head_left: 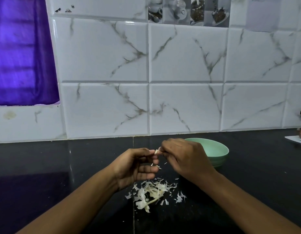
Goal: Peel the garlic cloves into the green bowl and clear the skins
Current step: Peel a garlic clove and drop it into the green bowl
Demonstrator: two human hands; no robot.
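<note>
Scatter is the likeliest trouble. Flakes torn from the small pale garlic clove fall wherever the pull sends them, and a few loose bits show just below the fingertips. The heap of papery white garlic skins at lower centre could therefore spread over the glossy black counter. Flakes could also drift into the pale green round bowl, right of centre and close behind the right hand. A slip would probably drop the tiny clove among the skins.

The left hand, palm turned inward, pinches the clove between thumb and forefinger, lower fingers loosely extended. The right hand, back to the camera and fingers curled, nips the clove's other end or its skin; I cannot tell which. Both forearms rise from the bottom corners and meet mid-frame.
</note>
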